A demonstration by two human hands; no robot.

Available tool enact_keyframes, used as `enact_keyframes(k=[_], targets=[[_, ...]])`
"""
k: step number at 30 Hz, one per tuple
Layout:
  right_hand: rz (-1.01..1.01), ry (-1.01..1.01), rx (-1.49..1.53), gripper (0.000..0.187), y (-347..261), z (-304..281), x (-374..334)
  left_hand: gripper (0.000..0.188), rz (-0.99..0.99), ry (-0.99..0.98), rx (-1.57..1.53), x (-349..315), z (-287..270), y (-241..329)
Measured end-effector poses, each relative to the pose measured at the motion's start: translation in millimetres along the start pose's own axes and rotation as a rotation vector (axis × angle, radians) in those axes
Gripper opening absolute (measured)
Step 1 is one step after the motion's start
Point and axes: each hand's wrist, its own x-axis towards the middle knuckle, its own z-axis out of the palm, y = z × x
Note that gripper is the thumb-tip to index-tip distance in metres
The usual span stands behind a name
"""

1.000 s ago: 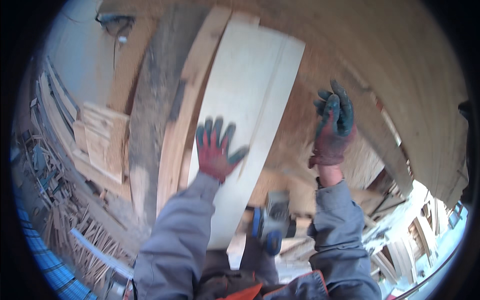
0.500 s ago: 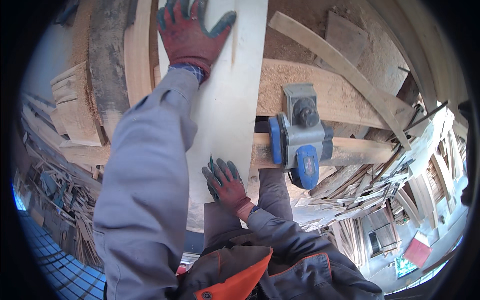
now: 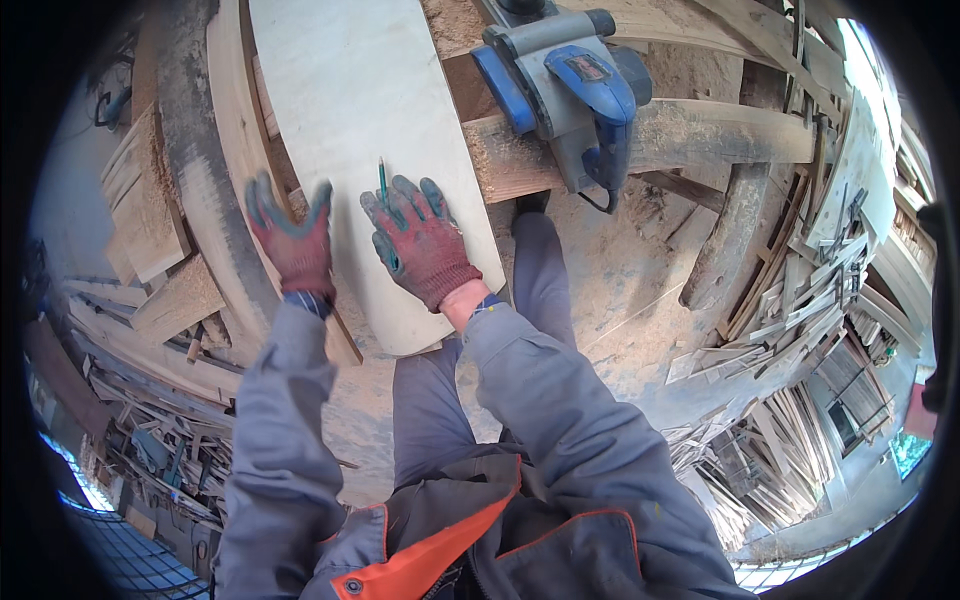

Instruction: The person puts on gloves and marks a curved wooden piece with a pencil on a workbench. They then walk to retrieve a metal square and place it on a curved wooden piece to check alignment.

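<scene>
We see the two gloved hands apart from each other. The right hand rests on the pale board, with a green pencil gripped between its fingers and poking out toward the far end. The left hand holds nothing — thumb and fingers spread, over the narrow plank just beside the board's left edge — and we cannot tell whether it touches the wood. The board lies lengthwise before us, its near end by the trousers. To its right, a blue and grey power planer sits by a timber beam.
</scene>
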Motion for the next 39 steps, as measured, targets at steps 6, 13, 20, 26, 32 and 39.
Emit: enact_keyframes(k=[6,13,20,26,32,39], targets=[[0.383,0.331,0.013,0.054,24,-28,-113,0.090,-0.689,-0.159,-0.351,-187,-35,6],[0.646,0.059,0.204,0.062,52,-7,-152,0.078,-0.816,-0.245,-0.479,-220,-6,9],[0.632,0.014,0.059,0.059,49,-8,-149,0.064,-0.932,-0.296,-0.416,-215,-5,10],[0.596,0.022,0.040,0.059,53,-10,-147,0.060,-0.838,-0.231,-0.482,-220,1,6],[0.727,-0.066,0.106,0.055,50,-19,-142,0.079,-0.917,-0.279,-0.448,-220,2,2],[0.666,0.067,0.229,0.050,65,-21,-156,0.100,-0.671,-0.322,-0.232,-189,-28,30]])
